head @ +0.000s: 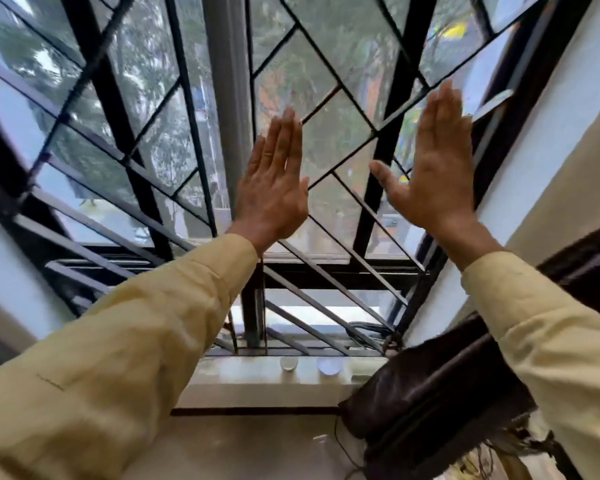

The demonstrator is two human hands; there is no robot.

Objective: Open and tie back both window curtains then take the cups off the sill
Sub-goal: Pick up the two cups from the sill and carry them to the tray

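Sill [243,375]: pale ledge, low in the head view, running under a black grille [125,161] of diagonal bars.

Two cups stand on the sill, seen from above as small round rims. The left cup [288,363] is clear or whitish. The right cup [328,366] is pale bluish-white and looks slightly wider. They sit near each other, not touching, toward the right half of the sill, back against the window frame.

Dark brown curtain [430,393]: gathered into thick folds at the right end of the sill, covering that end. A ragged fringe hangs below sill level. Blurred; whether a tie holds it cannot be told.

Left hand [274,188]: raised well above the sill, over the cups. Fingers straight and pressed side by side, back of hand to camera, holding nothing.

Right hand [433,181]: same height, above the sill's right end. Flat, thumb spread, holding nothing.

The hands are well apart. Whether they touch the pane cannot be told. Cream sleeves [146,334] on both arms.
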